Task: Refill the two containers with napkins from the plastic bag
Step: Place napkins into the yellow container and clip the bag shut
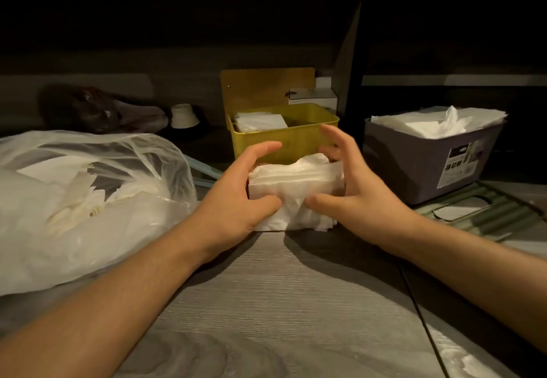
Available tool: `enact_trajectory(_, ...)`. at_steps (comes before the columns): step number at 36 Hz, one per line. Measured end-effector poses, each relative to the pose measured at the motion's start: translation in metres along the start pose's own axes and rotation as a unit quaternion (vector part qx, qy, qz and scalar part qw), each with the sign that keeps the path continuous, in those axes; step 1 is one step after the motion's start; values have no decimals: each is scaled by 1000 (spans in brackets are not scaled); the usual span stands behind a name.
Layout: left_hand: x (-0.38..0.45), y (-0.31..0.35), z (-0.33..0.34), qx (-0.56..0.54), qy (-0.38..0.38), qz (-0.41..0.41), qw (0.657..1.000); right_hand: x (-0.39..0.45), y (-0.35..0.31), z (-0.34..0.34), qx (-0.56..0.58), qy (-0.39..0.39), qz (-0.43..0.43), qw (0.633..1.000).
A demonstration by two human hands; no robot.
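On a grey wood-grain counter in a dim room, one napkin stack is gripped between the left hand and right hand — two containers beyond them, yellow container and grey container — one plastic bag lies left of the hands.

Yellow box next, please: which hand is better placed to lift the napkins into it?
Probably the left hand: it grips the stack firmly, while the right hand's fingers are splayed.

A white napkin stack sat squeezed between both hands, just before the yellow container, which was partly filled. The grey container stood brimming at right; the plastic bag slumped left.
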State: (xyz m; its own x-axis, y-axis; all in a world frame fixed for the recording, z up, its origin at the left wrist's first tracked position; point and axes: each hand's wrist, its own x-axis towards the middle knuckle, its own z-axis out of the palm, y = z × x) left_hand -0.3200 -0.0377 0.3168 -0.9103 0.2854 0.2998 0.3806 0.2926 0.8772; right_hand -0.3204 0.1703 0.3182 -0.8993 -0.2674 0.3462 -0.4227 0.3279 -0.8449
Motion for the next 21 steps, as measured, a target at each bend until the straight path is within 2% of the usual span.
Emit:
enact_trajectory(4, 0, 4, 1, 5, -7, 2, 1000, 1, -2, 1, 21, -41, 8, 999)
enact_trajectory(11, 0, 6, 3, 10, 32, 25, 999, -2, -8, 1, -15, 12, -46, 999)
enact_trajectory(16, 0, 4, 2, 36, -10, -25, 999, -2, -9, 1, -60, -71, 7, 996)
enact_trajectory(21, -1, 5, 2, 44, 0, -29, 999, -1, -8, -1, -43, -72, 31, 996)
